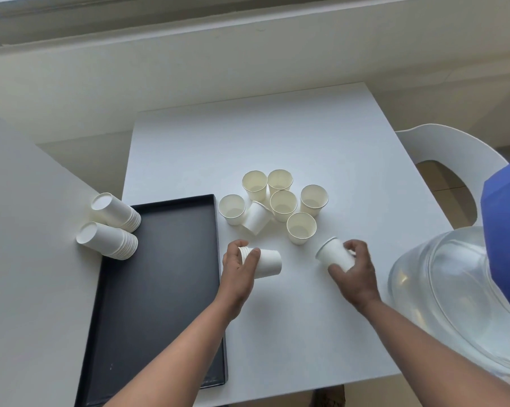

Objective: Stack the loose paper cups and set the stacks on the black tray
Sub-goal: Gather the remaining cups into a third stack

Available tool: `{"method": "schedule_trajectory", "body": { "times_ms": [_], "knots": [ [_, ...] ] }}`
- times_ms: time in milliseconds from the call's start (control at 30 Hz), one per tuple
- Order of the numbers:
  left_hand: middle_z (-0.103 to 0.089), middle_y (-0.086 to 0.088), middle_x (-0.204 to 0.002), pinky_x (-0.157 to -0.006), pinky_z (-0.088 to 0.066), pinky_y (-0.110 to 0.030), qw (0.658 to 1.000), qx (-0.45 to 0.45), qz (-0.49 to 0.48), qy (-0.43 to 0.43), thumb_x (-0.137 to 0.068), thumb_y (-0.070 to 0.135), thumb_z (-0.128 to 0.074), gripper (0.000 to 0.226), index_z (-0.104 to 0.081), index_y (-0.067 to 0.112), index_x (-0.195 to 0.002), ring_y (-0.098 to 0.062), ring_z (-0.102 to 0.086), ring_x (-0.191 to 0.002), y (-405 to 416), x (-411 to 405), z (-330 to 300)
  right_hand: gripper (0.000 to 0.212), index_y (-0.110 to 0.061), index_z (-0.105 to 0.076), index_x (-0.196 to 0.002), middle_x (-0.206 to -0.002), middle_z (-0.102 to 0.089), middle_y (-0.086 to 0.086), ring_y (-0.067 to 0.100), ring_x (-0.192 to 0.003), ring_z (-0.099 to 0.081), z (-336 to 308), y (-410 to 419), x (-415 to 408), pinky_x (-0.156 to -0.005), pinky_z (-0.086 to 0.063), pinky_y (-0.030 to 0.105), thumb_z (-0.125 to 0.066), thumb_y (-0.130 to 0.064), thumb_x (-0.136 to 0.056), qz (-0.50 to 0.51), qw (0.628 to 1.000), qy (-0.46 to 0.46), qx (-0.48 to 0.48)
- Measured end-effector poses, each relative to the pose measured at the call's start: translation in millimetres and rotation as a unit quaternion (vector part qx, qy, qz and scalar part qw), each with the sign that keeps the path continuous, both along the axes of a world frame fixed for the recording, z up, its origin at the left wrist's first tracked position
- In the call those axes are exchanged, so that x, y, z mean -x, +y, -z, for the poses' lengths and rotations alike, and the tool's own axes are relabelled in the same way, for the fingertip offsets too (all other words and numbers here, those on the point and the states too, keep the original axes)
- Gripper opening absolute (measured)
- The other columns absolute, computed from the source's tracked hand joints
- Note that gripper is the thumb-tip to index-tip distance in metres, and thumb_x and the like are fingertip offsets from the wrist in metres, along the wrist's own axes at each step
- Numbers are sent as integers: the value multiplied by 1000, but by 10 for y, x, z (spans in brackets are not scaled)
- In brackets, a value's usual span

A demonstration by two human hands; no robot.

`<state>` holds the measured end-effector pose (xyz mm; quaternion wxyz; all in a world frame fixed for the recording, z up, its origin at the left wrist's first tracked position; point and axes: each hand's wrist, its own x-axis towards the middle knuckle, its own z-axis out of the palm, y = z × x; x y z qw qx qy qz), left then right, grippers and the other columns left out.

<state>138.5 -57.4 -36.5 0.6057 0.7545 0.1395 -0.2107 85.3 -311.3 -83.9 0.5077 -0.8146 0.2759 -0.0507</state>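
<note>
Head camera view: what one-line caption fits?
Each hand holds paper cups beside a black tray.

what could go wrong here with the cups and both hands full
The right hand grips its white paper cup sideways; squeezing could crush it before it nests into the short cup stack in the left hand. The two lying cup stacks rest at the black tray's far corner and could roll.

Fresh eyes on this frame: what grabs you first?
The cluster of loose cups mid-table, most upright, one tipped. In front of it, the left hand holds a short nested stack sideways and the right hand a single cup. The black tray lies left, two finished stacks at its far-left corner.
</note>
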Motion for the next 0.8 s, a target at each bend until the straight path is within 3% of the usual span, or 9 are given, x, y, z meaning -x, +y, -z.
{"method": "schedule_trajectory", "body": {
  "times_ms": [67, 133, 200, 333, 467, 633, 800],
  "knots": [
    [-50, -3, -136, -80, -45, -32, 1000, 12, -7, 10, -99, 47, -56, 23, -50, 40, -120, -20, -55, -107, -6, 7, -15, 42, -30, -54, -102, -100, -59, -7, 16, -81, -52, -10, 115, 81, -67, -44, 29, -62, -37, -61, 3, 998, -21, -65],
    [-54, -3, -131, -79, -46, -33, 1000, 25, 2, 16, -95, 50, -55, 25, -52, 38, -117, -19, -56, -101, -23, 32, -36, 35, -25, -61, -100, -97, -62, -2, 19, -80, -54, -26, 215, 102, -65, -48, 33, -59, -32, -65, 8, 989, -32, -145],
    [-57, -3, -124, -78, -47, -32, 999, 34, 18, 25, -90, 54, -54, 28, -54, 38, -113, -17, -56, -96, -55, 57, -57, 32, -20, -64, -99, -98, -63, 2, 21, -83, -59, -75, 306, 84, -60, -51, 33, -57, -26, -69, 7, 974, -23, -224],
    [-60, 3, -108, -74, -46, -30, 997, 43, 48, 40, -86, 58, -51, 23, -57, 42, -101, -16, -56, -89, -114, 76, -94, 32, -20, -67, -97, -91, -65, 1, 20, -79, -59, -179, 405, -8, -58, -51, 32, -54, -32, -71, -19, 948, 16, -318],
    [-59, 3, -105, -77, -45, -34, 996, 48, 55, 48, -86, 59, -51, 21, -57, 42, -97, -18, -54, -89, -114, 64, -105, 33, -20, -66, -92, -87, -60, 4, 24, -77, -53, -223, 418, -36, -55, -45, 32, -55, -38, -66, -33, 936, 36, -348],
    [-57, 5, -107, -73, -43, -29, 995, 48, 75, 45, -90, 58, -50, 21, -56, 41, -101, -15, -52, -88, -115, 71, -100, 32, -14, -63, -95, -89, -58, 7, 22, -72, -53, -221, 467, -7, -54, -45, 31, -52, -34, -72, -69, 937, 60, -337],
    [-55, -6, -125, -74, -44, -29, 988, 52, 123, 77, -91, 66, -47, 26, -49, 46, -108, -19, -56, -96, -207, 196, -48, 36, -13, -57, -104, -93, -60, 5, 21, -75, -60, -243, 786, -10, -56, -49, 33, -52, -38, -78, -99, 928, 71, -351]
  ]
}}
